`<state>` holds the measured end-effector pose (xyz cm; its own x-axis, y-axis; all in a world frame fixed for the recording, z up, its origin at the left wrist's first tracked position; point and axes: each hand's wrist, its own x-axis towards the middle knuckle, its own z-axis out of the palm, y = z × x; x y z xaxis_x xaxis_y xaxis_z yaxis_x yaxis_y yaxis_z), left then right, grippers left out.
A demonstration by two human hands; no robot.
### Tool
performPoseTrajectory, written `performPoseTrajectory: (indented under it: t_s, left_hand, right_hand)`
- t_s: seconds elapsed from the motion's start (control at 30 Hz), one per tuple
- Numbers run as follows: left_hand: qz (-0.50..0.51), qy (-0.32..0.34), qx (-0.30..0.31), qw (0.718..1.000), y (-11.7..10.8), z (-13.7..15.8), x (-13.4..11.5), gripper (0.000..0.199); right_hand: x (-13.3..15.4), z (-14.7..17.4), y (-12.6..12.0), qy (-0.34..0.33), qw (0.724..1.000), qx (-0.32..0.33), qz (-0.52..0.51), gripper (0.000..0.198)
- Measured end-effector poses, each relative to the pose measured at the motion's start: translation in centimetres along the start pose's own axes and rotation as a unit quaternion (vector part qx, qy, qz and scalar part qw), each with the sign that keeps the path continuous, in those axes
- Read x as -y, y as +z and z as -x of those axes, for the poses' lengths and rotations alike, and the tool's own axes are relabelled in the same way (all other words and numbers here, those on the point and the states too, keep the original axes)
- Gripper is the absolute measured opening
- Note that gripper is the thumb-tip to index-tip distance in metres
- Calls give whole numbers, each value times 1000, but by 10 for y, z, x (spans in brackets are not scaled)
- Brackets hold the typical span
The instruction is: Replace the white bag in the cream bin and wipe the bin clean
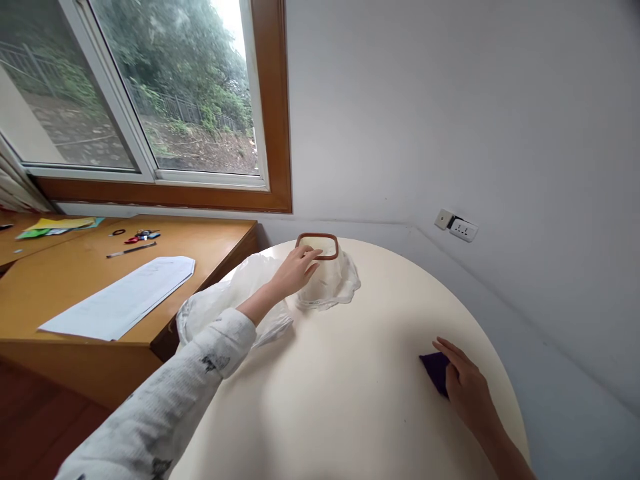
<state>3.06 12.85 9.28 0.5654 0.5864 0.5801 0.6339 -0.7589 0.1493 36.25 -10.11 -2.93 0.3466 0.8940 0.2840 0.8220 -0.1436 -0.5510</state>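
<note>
Purple cloth (436,372) is held in my right grip (467,383), the pale surface (350,400) beneath. My left grip (295,271), fingers loosely curved, is at the brown-rimmed container (337,247); I cannot tell whether it has hold.

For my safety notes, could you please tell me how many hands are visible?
2: the left hand at the brown-rimmed container, the right hand on the purple cloth. No others show.

Nothing can be read: the faint print (154,268) on the white papers (120,300) on the desk (217,235) is illegible.
</note>
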Motion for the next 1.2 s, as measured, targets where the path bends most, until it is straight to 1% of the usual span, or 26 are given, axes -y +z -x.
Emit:
performPoseTrajectory:
  t_s: [0.1, 0.13, 0.2, 0.23, 0.27, 0.3, 0.37, 0.43, 0.5, 0.57, 0.7, 0.83, 0.97, 1.2]
  left_hand:
    - [16, -27, -16, 999, -15, 25, -14, 17]
    - [21, -38, -15, 999, -18, 37, -19, 20]
    - [29, -59, -6, 998, -22, 65, -28, 32]
    - [37, -73, 2, 997, -22, 80, -33, 34]
    - [61, -101, 15, 993, -21, 96, -36, 36]
    - [81, -131, 19, 988, -18, 112, -39, 36]
    - [117, -172, 19, 978, -13, 140, -44, 36]
    - [141, -203, 10, 969, -7, 163, -46, 36]
    - [152, -228, -1, 962, -3, 178, -48, 35]
    - [155, -244, -10, 957, 0, 186, -50, 35]
    - [155, -251, -8, 956, 1, 189, -54, 35]
    - [148, -241, 8, 959, 2, 191, -57, 35]
    - [140, -230, 11, 963, 5, 193, -57, 34]
    - [137, -224, 22, 965, 6, 192, -57, 34]
  right_hand:
    - [-27, 10, -7, -29, 998, 31, 52, 41]
    - [-36, 13, -8, -42, 996, 41, 67, 41]
    - [-46, 18, -8, -74, 992, 51, 91, 39]
    - [-49, 19, -8, -90, 989, 52, 103, 39]
    - [-48, 21, -6, -107, 986, 52, 113, 38]
    - [-45, 22, -5, -122, 984, 52, 122, 37]
    - [-33, 22, -1, -149, 978, 56, 134, 35]
    - [-12, 21, 5, -179, 972, 63, 139, 33]
    - [15, 19, 15, -216, 963, 72, 142, 33]
    - [43, 17, 28, -256, 953, 84, 139, 34]
    - [97, 16, 62, -336, 925, 128, 126, 40]
    - [140, 17, 89, -338, 921, 164, 107, 44]
    - [164, 13, 104, -328, 920, 193, 91, 48]
    - [180, 7, 116, -341, 913, 209, 78, 51]
